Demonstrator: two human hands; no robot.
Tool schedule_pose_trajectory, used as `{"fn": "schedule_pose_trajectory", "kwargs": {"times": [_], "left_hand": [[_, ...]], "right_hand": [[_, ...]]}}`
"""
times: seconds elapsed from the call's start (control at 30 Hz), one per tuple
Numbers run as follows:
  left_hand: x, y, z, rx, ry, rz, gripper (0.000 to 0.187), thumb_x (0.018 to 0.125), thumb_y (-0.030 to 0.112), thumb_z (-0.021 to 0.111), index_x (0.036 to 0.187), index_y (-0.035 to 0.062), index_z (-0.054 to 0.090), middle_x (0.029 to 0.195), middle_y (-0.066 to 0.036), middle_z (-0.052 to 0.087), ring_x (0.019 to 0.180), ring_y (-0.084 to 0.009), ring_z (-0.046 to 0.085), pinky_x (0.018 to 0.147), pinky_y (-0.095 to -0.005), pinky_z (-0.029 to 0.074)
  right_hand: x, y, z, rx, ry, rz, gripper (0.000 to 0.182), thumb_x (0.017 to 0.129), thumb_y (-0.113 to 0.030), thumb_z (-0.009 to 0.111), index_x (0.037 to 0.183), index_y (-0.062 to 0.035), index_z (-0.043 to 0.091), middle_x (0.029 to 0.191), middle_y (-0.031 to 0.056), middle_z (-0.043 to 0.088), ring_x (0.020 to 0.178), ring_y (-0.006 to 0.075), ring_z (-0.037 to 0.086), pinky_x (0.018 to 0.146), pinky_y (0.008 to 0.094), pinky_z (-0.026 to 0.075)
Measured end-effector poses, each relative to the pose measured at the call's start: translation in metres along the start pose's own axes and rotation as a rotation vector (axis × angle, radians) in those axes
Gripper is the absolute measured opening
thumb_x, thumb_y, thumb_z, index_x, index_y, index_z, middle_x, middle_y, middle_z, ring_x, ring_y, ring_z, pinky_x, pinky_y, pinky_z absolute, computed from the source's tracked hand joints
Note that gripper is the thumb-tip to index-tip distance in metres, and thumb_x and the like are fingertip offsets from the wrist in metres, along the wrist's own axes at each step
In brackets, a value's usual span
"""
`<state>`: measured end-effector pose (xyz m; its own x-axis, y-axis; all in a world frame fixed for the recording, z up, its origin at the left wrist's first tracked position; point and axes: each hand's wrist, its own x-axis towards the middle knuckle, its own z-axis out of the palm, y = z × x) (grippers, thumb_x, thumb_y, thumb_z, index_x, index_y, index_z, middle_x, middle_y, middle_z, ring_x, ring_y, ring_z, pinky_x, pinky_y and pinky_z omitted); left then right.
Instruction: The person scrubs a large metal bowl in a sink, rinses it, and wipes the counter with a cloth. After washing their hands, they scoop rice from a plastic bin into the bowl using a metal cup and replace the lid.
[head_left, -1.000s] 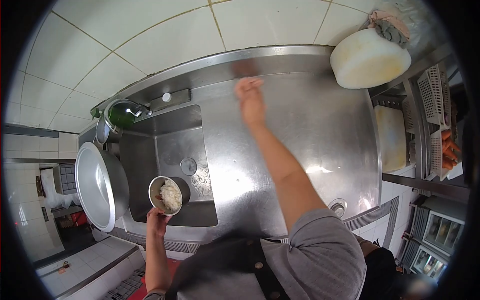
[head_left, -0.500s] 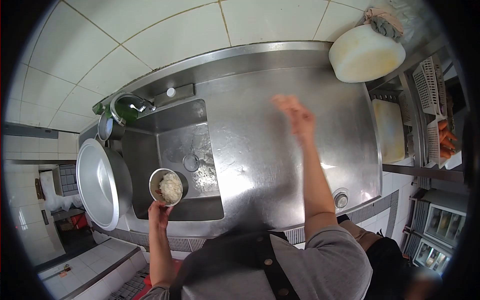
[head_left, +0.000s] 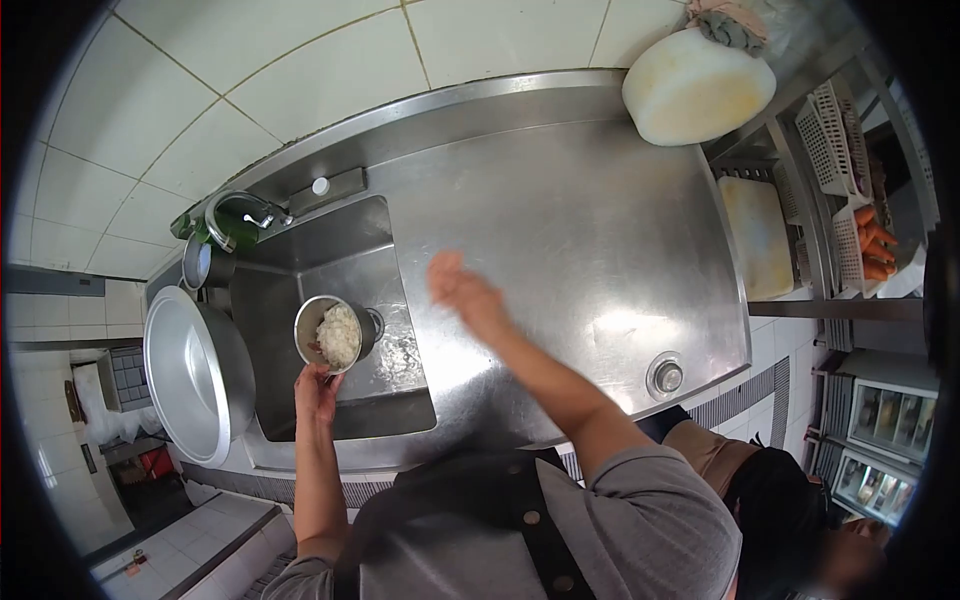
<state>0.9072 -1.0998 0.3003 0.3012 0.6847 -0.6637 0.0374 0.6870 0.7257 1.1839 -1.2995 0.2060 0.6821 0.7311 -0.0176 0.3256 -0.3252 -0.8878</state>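
A round metal bowl with a clump of white cooked rice in it is held over the sink. My left hand grips the bowl at its near rim, with the fingers partly hidden beneath it. Some small brownish bits show beside the rice. My right hand hangs above the steel counter, just right of the sink's edge. It is blurred by motion, its fingers stretched out toward the left, and nothing shows in it.
A faucet stands at the sink's back left corner. A large metal basin sits left of the sink. On the counter's far right is a thick round chopping block. A shelf with carrots stands to the right, with another person behind me.
My right hand has swept left and nearer to me, from mid-counter toward the sink. The bowl stays in my left hand, slightly shifted. The whole view has moved a little.
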Motion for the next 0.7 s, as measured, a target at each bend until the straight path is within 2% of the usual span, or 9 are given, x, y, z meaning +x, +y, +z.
{"fn": "schedule_pose_trajectory", "kwargs": {"times": [0.13,0.2,0.27,0.3,0.43,0.47,0.53,0.63,0.7], "left_hand": [[0.011,0.002,0.013,-0.072,-0.015,0.035,0.026,0.079,0.003,0.054,0.104,-0.0011,0.060,0.100,-0.010,0.065,0.089,-0.0205,0.065,0.081,-0.0373,0.059],[0.004,0.009,0.012,-0.077,-0.011,0.051,0.025,0.079,0.003,0.055,0.103,-0.0012,0.060,0.099,-0.010,0.065,0.088,-0.0206,0.065,0.079,-0.0372,0.059],[-0.001,0.013,0.001,-0.086,0.004,0.062,0.024,0.079,0.004,0.055,0.102,-0.0012,0.060,0.099,-0.010,0.065,0.088,-0.0207,0.065,0.078,-0.0370,0.059],[-0.003,0.015,-0.012,-0.065,0.001,0.053,0.024,0.079,0.004,0.055,0.102,-0.0013,0.060,0.099,-0.009,0.065,0.088,-0.0208,0.065,0.077,-0.0367,0.060],[-0.013,0.013,-0.058,0.000,0.080,0.039,0.024,0.079,0.004,0.056,0.103,-0.0010,0.060,0.098,-0.009,0.065,0.087,-0.0216,0.065,0.076,-0.0362,0.060],[-0.016,0.011,-0.065,0.030,0.095,0.035,0.024,0.079,0.004,0.055,0.103,-0.0006,0.060,0.099,-0.009,0.065,0.087,-0.0217,0.065,0.076,-0.0366,0.060],[-0.022,0.005,-0.073,-0.001,0.134,0.032,0.024,0.079,0.003,0.055,0.102,-0.0006,0.060,0.099,-0.010,0.065,0.088,-0.0218,0.065,0.077,-0.0376,0.060],[-0.031,0.004,-0.075,-0.036,0.178,0.039,0.023,0.078,0.001,0.053,0.100,-0.0004,0.060,0.100,-0.010,0.065,0.089,-0.0219,0.066,0.078,-0.0397,0.060],[-0.040,0.009,-0.064,0.002,0.195,0.039,0.021,0.078,0.001,0.052,0.097,-0.0017,0.060,0.095,-0.012,0.065,0.085,-0.0223,0.066,0.076,-0.0395,0.060]], "right_hand": [[-0.027,-0.033,0.049,0.184,-0.205,-0.279,0.040,0.083,0.000,0.060,0.123,-0.0077,0.063,0.125,0.0146,0.061,0.116,0.0258,0.058,0.098,0.0346,0.045],[-0.022,-0.034,0.045,1.147,-0.371,0.197,0.041,0.084,0.006,0.054,0.122,-0.0048,0.064,0.108,0.0090,0.067,0.098,0.0153,0.064,0.084,0.0296,0.052],[-0.007,-0.025,-0.007,1.098,-0.330,0.364,0.035,0.087,0.001,0.055,0.119,-0.0056,0.065,0.103,0.0077,0.068,0.092,0.0144,0.064,0.080,0.0282,0.052],[0.004,-0.020,-0.040,0.922,-0.254,0.367,0.029,0.090,-0.009,0.057,0.118,-0.0077,0.064,0.107,0.0099,0.067,0.098,0.0163,0.063,0.081,0.0268,0.051],[0.058,0.044,-0.184,1.010,0.222,0.164,0.022,0.098,-0.027,0.055,0.099,-0.0065,0.064,0.092,0.0025,0.066,0.072,0.0057,0.060,0.055,0.0205,0.045],[0.080,0.045,-0.207,1.018,0.453,0.135,0.020,0.097,-0.024,0.058,0.103,-0.0066,0.065,0.081,-0.0031,0.062,0.058,0.0010,0.050,0.043,0.0187,0.035],[0.122,0.070,-0.253,0.991,0.555,0.113,0.024,0.097,-0.025,0.057,0.106,-0.0038,0.064,0.086,-0.0018,0.065,0.061,0.0025,0.053,0.050,0.0167,0.040],[0.177,0.132,-0.271,0.705,0.492,0.239,0.027,0.100,-0.025,0.051,0.112,-0.0020,0.059,0.098,0.0052,0.064,0.080,0.0121,0.061,0.059,0.0258,0.047],[0.208,0.161,-0.247,-0.926,0.816,0.011,0.031,0.097,-0.021,0.051,0.119,0.0015,0.054,0.116,0.0093,0.060,0.105,0.0229,0.059,0.079,0.0373,0.050]]}}
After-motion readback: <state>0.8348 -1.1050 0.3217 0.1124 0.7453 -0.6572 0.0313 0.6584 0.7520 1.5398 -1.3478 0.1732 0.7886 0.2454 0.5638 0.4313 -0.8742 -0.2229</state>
